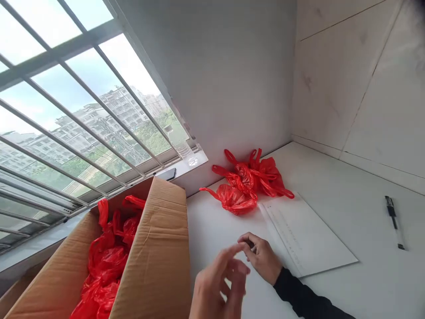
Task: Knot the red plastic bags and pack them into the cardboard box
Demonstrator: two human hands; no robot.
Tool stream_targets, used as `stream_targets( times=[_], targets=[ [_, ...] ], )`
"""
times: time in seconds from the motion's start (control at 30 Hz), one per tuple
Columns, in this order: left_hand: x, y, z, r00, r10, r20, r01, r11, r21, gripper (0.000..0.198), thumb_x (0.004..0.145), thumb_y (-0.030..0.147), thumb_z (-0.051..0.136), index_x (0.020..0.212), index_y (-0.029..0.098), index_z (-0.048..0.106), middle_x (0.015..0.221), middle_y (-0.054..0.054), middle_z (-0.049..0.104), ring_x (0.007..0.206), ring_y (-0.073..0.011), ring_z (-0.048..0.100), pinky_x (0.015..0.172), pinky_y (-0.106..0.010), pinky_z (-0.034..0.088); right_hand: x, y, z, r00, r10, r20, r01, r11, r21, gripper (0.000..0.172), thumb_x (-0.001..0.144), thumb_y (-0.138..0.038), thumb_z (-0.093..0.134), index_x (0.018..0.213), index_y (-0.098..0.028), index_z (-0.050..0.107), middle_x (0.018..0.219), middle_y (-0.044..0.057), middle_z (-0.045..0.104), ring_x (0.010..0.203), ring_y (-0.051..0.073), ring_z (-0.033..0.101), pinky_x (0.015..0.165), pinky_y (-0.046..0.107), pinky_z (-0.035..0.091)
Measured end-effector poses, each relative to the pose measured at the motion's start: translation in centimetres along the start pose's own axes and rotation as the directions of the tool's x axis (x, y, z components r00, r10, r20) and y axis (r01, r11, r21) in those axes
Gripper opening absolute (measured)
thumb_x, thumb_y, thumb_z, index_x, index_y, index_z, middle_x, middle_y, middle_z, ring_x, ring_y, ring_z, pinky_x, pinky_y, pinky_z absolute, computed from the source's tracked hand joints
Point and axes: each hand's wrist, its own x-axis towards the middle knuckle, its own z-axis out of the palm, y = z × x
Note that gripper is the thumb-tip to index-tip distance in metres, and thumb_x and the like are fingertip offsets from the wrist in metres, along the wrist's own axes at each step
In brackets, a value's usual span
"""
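My left hand (219,283) hovers low at the bottom centre, blurred, fingers apart and holding nothing, just right of the open cardboard box (159,248). My right hand (262,257), in a black sleeve, rests on the white table (348,190) with its fingers curled in. Nothing shows in it. It lies against the left edge of a white printed sheet (308,235). A few knotted red plastic bags (245,184) lie on the table beyond both hands, near the wall. The box holds several more red bags (106,261).
A black pen (394,221) lies on the table at the far right. A dark phone (166,173) and a clear bottle (179,141) sit on the windowsill by the barred window (66,133). Walls close the table at the back and right.
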Motion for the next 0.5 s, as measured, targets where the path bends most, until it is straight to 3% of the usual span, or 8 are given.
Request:
stream_targets(
  times=[0.07, 0.13, 0.2, 0.4, 0.5],
  targets=[
    [4.3, -0.3, 3.2, 0.993, 0.112, -0.037, -0.112, 0.994, -0.012, 0.048, 0.082, 0.046, 0.051, 0.127, 0.031, 0.057, 0.094, -0.008, 0.068, 0.064, -0.0182, 0.067, 0.043, -0.025, 0.050, 0.2, -0.2, -0.2, 0.998, -0.005, -0.055, 0.009, 0.996, 0.089, 0.023, 0.086, -0.036, 0.051, 0.091, -0.018, 0.065, 0.072, 0.001, 0.061, 0.060, 0.015, 0.056, 0.053, 0.027, 0.053],
    [8.5, -0.9, 5.2, 0.991, 0.033, -0.126, -0.028, 0.999, 0.041, 0.049, 0.083, 0.036, 0.048, 0.131, 0.029, 0.052, 0.097, -0.006, 0.065, 0.063, -0.0159, 0.066, 0.043, -0.023, 0.050, 0.4, -0.4, -0.6, 0.993, 0.023, -0.116, 0.000, 0.982, 0.190, 0.024, 0.084, -0.037, 0.051, 0.091, -0.018, 0.064, 0.071, 0.001, 0.060, 0.059, 0.016, 0.057, 0.049, 0.027, 0.054],
    [11.4, -1.5, 6.4, 0.989, -0.001, -0.146, 0.015, 0.996, 0.091, 0.047, 0.079, 0.031, 0.055, 0.126, 0.027, 0.057, 0.092, -0.005, 0.065, 0.059, -0.0144, 0.065, 0.046, -0.023, 0.050, 0.6, -0.8, -1.1, 0.985, 0.030, -0.173, 0.017, 0.964, 0.265, 0.024, 0.083, -0.038, 0.052, 0.089, -0.017, 0.064, 0.070, 0.001, 0.060, 0.056, 0.016, 0.057, 0.048, 0.028, 0.054],
    [13.3, -3.7, 8.0, 0.982, -0.014, -0.187, 0.032, 0.995, 0.093, 0.013, 0.076, 0.032, 0.062, 0.086, 0.024, 0.064, 0.072, -0.001, 0.064, 0.050, -0.0141, 0.062, 0.045, -0.024, 0.049, 1.8, -1.9, -3.2, 0.939, -0.005, -0.345, 0.141, 0.919, 0.369, 0.025, 0.083, -0.040, 0.052, 0.087, -0.017, 0.060, 0.069, 0.001, 0.060, 0.050, 0.014, 0.055, 0.048, 0.027, 0.054],
    [14.0, -5.3, 8.4, 0.968, -0.034, -0.249, 0.031, 0.999, -0.017, 0.021, 0.078, 0.042, 0.058, 0.076, 0.021, 0.058, 0.068, -0.001, 0.062, 0.048, -0.0139, 0.060, 0.039, -0.024, 0.046, 2.4, -1.9, -4.0, 0.919, 0.004, -0.393, 0.158, 0.912, 0.379, 0.025, 0.086, -0.040, 0.049, 0.092, -0.017, 0.056, 0.073, 0.001, 0.059, 0.053, 0.013, 0.055, 0.048, 0.025, 0.054]
  ],
)
